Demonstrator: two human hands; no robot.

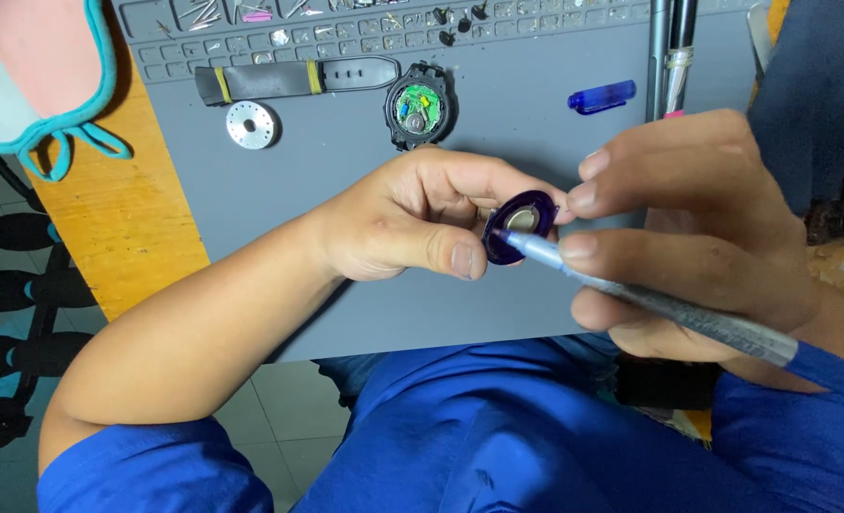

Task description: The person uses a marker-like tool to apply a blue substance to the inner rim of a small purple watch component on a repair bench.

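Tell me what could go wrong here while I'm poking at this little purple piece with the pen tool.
The small purple round part sits only between the left hand's fingertips, above the lap rather than the grey mat, so a slip could drop it to the floor. The pen-shaped tool in the right hand presses its tip against the part; too much force might scratch it or flick it loose. The opened watch lies uncovered, so dust or a knock could reach its insides.
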